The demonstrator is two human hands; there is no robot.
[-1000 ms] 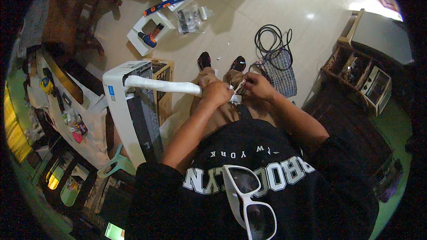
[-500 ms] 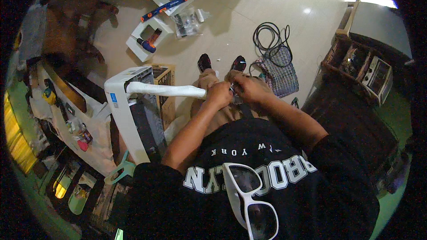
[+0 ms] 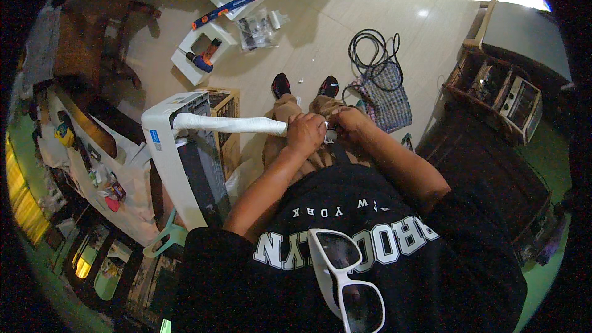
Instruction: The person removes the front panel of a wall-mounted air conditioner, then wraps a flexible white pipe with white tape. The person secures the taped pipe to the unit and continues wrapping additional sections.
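My left hand is closed round the end of a long pipe bundle wrapped in white tape. The bundle runs left to a white air conditioner unit standing on end beside my left arm. Just right of my left hand, my right hand is closed, its fingers pinching at the bundle's end. A small whitish bit shows between the two hands; what exactly the right fingers hold is hidden.
Ahead on the floor lie a blue and orange spirit level, a cordless drill on a white panel, and a clear bag of parts. A black cable coil rests on a woven mat. A cardboard box stands behind the unit.
My right hand has shifted slightly right and turned, and more of the whitish bit shows between my hands. My left hand stays on the wrapped pipe. The whole view has shifted a little.
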